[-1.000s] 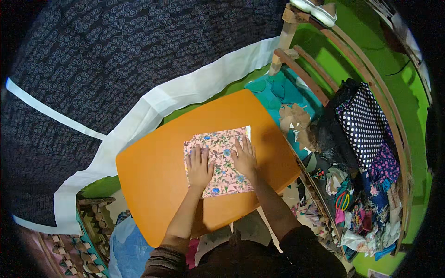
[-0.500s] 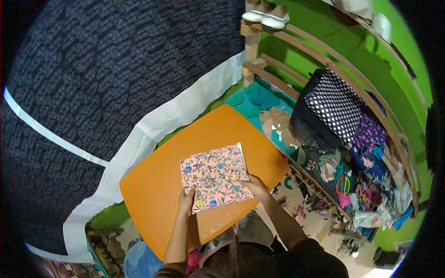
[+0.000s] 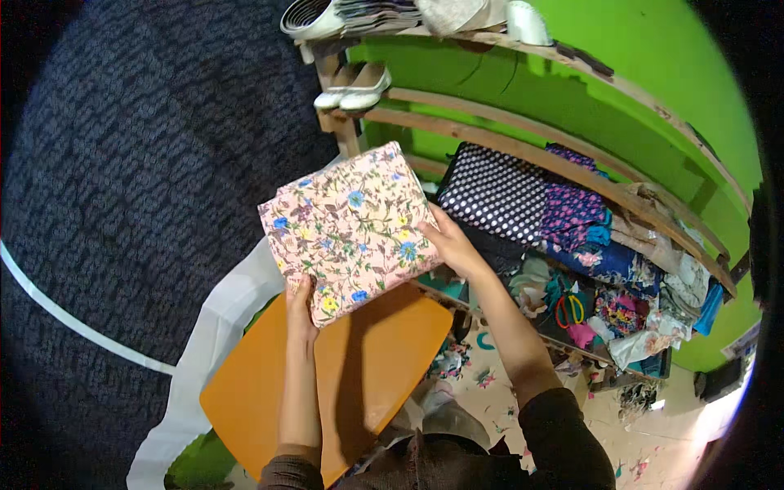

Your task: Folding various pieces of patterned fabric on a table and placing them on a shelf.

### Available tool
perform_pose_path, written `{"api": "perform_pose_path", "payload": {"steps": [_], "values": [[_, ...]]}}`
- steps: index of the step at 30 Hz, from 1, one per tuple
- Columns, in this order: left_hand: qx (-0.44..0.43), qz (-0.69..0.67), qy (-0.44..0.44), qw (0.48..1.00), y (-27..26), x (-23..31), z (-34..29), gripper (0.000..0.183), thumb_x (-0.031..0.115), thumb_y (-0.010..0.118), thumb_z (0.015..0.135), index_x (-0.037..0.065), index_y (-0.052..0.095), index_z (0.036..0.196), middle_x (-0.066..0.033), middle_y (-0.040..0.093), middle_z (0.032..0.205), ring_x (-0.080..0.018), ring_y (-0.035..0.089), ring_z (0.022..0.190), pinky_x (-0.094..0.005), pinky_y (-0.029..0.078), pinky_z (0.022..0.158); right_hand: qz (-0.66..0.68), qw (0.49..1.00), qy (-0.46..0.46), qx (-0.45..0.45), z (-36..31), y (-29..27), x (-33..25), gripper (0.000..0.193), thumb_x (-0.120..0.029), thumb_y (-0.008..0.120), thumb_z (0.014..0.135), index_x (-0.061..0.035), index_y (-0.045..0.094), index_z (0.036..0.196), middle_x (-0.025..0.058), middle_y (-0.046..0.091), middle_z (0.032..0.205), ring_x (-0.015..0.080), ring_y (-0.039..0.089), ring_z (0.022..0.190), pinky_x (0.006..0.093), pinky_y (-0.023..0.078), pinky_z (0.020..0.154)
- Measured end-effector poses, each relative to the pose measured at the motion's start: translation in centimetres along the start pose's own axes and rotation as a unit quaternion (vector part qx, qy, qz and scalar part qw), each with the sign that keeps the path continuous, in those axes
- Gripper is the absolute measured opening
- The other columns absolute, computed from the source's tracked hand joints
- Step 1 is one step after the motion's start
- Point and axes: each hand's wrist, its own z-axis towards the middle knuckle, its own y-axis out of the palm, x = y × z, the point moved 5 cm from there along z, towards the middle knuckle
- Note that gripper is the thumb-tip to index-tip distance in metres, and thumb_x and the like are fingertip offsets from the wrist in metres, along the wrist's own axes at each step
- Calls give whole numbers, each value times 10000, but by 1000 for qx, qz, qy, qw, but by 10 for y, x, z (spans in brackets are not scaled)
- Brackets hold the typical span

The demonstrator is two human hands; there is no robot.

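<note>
A flat, squarish bundle of folded pink fabric (image 3: 351, 233) with blue and yellow flowers and green leaves is held up in front of me, tilted, above the far part of an orange table (image 3: 261, 400). At its lower left corner my left hand (image 3: 300, 314) grips the edge, thumb on top and fingers hidden underneath. My right hand (image 3: 452, 243) holds the right edge the same way, its thumb lying on the printed face.
Along the green wall runs a wooden rack with white shoes (image 3: 359, 88), polka-dot cloth (image 3: 498, 192) and heaped fabrics. Scissors (image 3: 569, 310) with red and yellow handles lie among scraps on the right. A dark patterned hanging (image 3: 155, 180) covers the left; scraps litter the floor.
Both hands have lifted the folded floral fabric off the orange table and moved it away from me. The view has shifted up and to the right, showing more of the rack.
</note>
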Motion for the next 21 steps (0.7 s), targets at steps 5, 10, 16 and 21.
{"api": "perform_pose_path", "payload": {"steps": [5, 10, 16, 21], "values": [[-122, -172, -125, 969, 17, -45, 46, 544, 326, 487, 879, 19, 328, 1300, -177, 435, 1279, -319, 470, 1132, -449, 392, 960, 227, 956, 158, -95, 19, -49, -8, 557, -252, 546, 872, 21, 316, 1301, 128, 448, 1268, 191, 460, 1130, 304, 382, 946], [-125, -65, -225, 964, 54, -81, 64, 524, 296, 512, 863, 3, 369, 1273, -177, 482, 1231, -303, 513, 1084, -442, 424, 920, 140, 973, 183, -2, 22, -108, 15, 495, -317, 454, 918, -1, 361, 1287, 125, 482, 1238, 182, 523, 1055, 305, 449, 873], [-135, -31, -209, 968, 104, -99, 88, 494, 326, 515, 880, -7, 415, 1230, -148, 540, 1161, -253, 563, 1008, -384, 480, 839, 204, 965, 157, 46, 24, -148, 16, 347, -201, 478, 908, -20, 448, 1203, 102, 559, 1118, 166, 569, 955, 285, 477, 806], [-129, 70, -232, 962, 148, -116, 102, 414, 284, 468, 903, -20, 452, 1183, -145, 580, 1079, -236, 603, 901, -362, 501, 780, 209, 953, 186, 118, 8, -198, 29, 306, -168, 499, 888, 23, 490, 1126, 124, 596, 1021, 195, 601, 878, 307, 506, 752]]}}
